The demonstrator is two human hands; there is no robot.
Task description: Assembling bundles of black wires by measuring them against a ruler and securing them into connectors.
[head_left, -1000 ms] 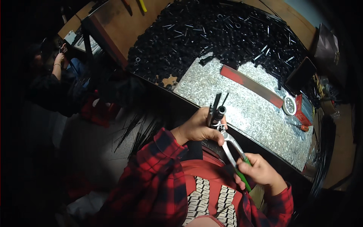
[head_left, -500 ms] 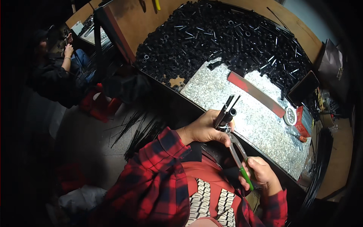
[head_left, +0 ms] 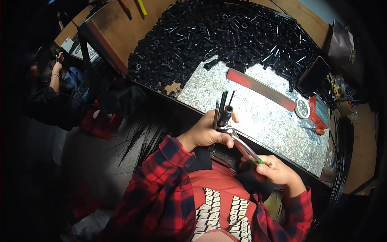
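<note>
My left hand (head_left: 204, 132) is closed around a black tubular part (head_left: 228, 112) with an open round end pointing up. Several thin black rods (head_left: 223, 101) stand up from the same grip. My right hand (head_left: 278, 171) is wrapped around the green handles of a pair of pliers (head_left: 244, 147). The jaws of the pliers meet the black part just above my left thumb; my fingers partly hide exactly what they bite on. Both hands are in front of my body, by the near edge of the bench.
A heap of black parts (head_left: 193, 44) covers the bench's far side. On the speckled worktop (head_left: 258, 117) lie a red-and-grey bar (head_left: 260, 89), a white dish (head_left: 301, 109), a red box (head_left: 318, 114) and an orange-handled screwdriver (head_left: 318, 131). Another person (head_left: 48, 86) sits at the left.
The pliers' handles have come closer together in my right hand, which has shifted up around them. The whole view has shifted, moving the bench leftward in the picture.
</note>
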